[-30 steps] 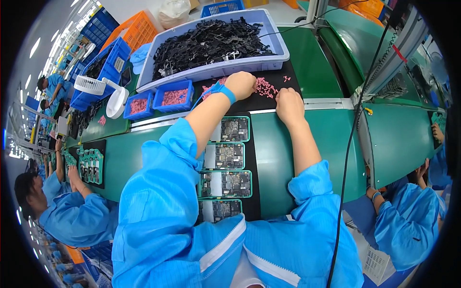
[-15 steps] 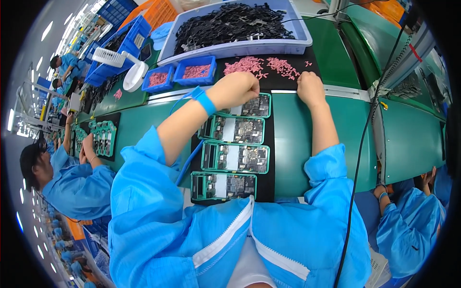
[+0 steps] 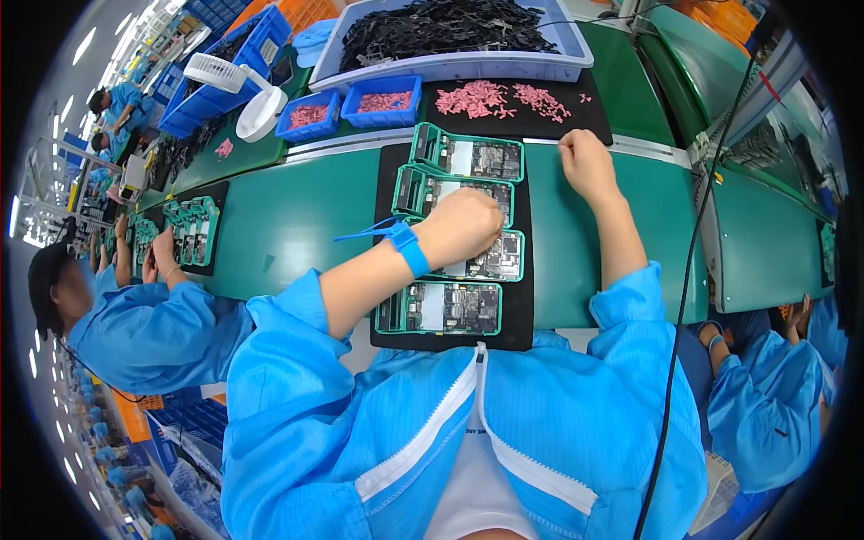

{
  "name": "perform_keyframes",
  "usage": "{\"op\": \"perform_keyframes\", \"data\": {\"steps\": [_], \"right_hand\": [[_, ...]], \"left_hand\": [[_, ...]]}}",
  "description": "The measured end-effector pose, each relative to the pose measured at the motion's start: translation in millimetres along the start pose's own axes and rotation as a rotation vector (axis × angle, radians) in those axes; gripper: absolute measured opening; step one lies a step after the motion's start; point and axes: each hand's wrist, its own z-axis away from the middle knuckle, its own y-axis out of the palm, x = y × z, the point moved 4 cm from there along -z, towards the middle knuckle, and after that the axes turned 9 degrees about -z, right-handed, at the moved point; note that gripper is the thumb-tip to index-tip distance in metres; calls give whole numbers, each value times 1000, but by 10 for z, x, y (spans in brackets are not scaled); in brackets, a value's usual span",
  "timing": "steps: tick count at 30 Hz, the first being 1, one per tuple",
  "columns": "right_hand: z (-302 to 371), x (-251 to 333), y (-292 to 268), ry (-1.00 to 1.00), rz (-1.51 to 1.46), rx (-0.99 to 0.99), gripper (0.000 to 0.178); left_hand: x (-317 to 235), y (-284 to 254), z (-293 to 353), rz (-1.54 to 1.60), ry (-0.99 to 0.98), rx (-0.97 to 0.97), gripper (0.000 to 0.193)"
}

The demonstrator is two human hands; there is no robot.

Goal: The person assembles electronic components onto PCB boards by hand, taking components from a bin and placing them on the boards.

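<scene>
Several green-framed trays with circuit boards stand in a column on a black mat (image 3: 389,180): the farthest tray (image 3: 495,159), a second tray (image 3: 418,191), a third tray (image 3: 500,258) and the nearest tray (image 3: 454,309). My left hand (image 3: 461,227), with a blue wrist strap (image 3: 410,249), reaches over the second and third trays. Its fingers are pinched together against a board; whatever they hold is hidden. Off to the right, my right hand (image 3: 589,166) hovers closed over the green bench edge, near small pink pieces (image 3: 542,101). Nothing can be made out in its fingers.
Another pile of pink pieces (image 3: 472,99) lies on a dark mat, beside two blue bins (image 3: 384,83) of the same pieces. Behind stands a large tub (image 3: 450,68) of black parts. A white fan (image 3: 261,113) is at left. A black cable (image 3: 688,252) hangs at right.
My left hand has come back toward me, from the farthest tray to the second and third. My right hand stays closed near the pink pieces. The view has shifted slightly.
</scene>
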Motion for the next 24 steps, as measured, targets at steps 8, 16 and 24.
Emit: {"op": "perform_keyframes", "data": {"steps": [8, 16, 24], "right_hand": [[677, 456, -222, 72, -85, 107, 5], [1192, 881, -226, -36, -251, 107, 9], [1430, 1511, 104, -375, -285, 269, 11]], "left_hand": [[-148, 19, -97, -265, 25, 65, 8], [-288, -7, -13, -374, 100, 26, 8], [-194, 54, 126, -238, 112, 46, 9]]}}
